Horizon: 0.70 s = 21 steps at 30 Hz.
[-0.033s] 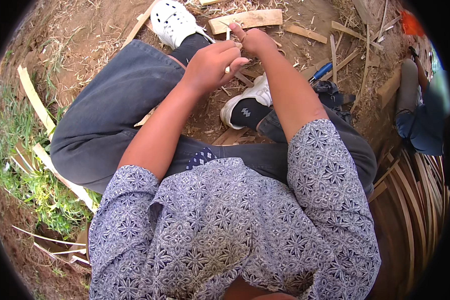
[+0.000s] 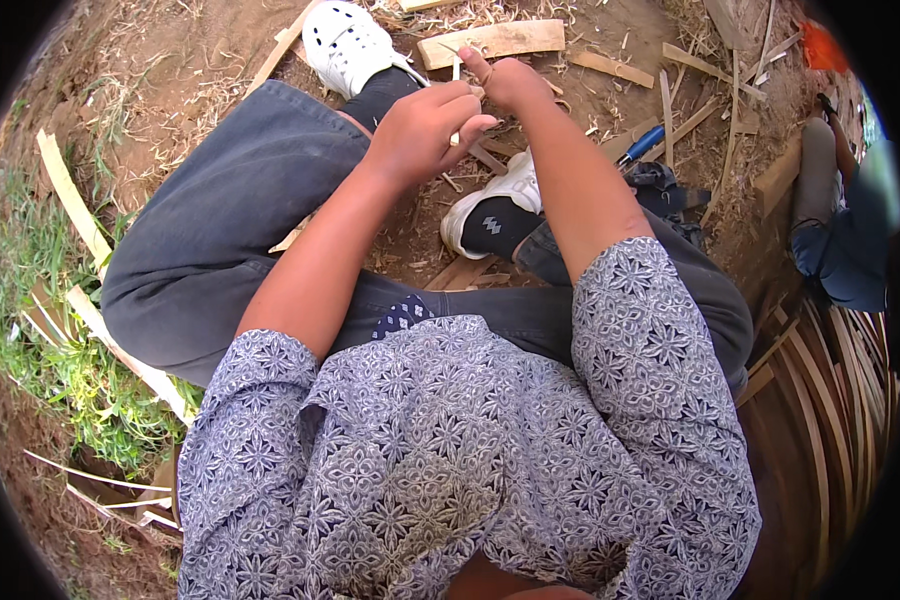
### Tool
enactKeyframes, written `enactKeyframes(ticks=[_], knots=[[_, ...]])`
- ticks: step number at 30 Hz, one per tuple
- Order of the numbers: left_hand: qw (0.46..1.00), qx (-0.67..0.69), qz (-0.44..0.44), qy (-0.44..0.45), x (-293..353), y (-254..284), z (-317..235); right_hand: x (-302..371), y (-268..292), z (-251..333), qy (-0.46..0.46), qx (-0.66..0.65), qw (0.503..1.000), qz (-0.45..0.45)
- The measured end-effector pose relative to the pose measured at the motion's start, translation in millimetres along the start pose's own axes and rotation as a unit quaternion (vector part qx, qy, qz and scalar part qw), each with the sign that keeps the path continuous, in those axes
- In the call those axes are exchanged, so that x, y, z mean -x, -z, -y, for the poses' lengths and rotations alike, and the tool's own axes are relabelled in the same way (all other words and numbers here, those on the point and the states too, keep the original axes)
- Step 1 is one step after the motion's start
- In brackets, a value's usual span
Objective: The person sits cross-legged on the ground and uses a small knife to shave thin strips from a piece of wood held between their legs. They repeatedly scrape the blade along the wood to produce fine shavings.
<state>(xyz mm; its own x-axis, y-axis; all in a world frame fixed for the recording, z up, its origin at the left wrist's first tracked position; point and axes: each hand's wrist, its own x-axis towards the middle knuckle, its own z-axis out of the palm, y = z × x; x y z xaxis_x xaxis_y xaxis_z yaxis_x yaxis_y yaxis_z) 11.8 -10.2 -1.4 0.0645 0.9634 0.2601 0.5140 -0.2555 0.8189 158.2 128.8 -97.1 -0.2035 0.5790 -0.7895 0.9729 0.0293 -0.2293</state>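
Two bare hands work close together in the head view, both nearer the wearer than a pale, slightly curved wooden board [image 2: 492, 42], my landmark on the brown earth. The left hand [image 2: 425, 130] is just below the board's left end, its fingers curled into a loose fist around a thin, pale, straight strip [image 2: 456, 68]. One end of the strip shows between that fist and the board, and a short pale stub pokes out beneath the fingers. The left thumb sticks out to the right, apart from the fingers. The right hand [image 2: 513, 85] is just below the board's middle, thumb stretched toward the board and fingers folded under; I can't tell from here what, if anything, they pinch.

Left of the board is a white, holed rubber clog [image 2: 345, 42] on one foot; its mate, a white shoe [image 2: 515, 190] over a black sock, is below the board. Further right and below the board I see a blue, pen-shaped tool [image 2: 641, 145] beside a crumpled black bundle [image 2: 660, 185]. Well to the board's right, another person in blue clothing [image 2: 850, 240] sits near a heap of long, thin wooden strips [image 2: 840, 400].
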Motion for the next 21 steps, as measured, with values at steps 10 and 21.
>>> enactKeyframes(ticks=[10,21], knots=[[1.000,-0.017,0.003,-0.009,3,-3,1,31,-7,3,0.065,-0.091,0.993,-0.036],[0.997,-0.036,0.043,-0.050,8,-8,1,-4,-25,-6,-0.001,-0.050,0.996,-0.074]])
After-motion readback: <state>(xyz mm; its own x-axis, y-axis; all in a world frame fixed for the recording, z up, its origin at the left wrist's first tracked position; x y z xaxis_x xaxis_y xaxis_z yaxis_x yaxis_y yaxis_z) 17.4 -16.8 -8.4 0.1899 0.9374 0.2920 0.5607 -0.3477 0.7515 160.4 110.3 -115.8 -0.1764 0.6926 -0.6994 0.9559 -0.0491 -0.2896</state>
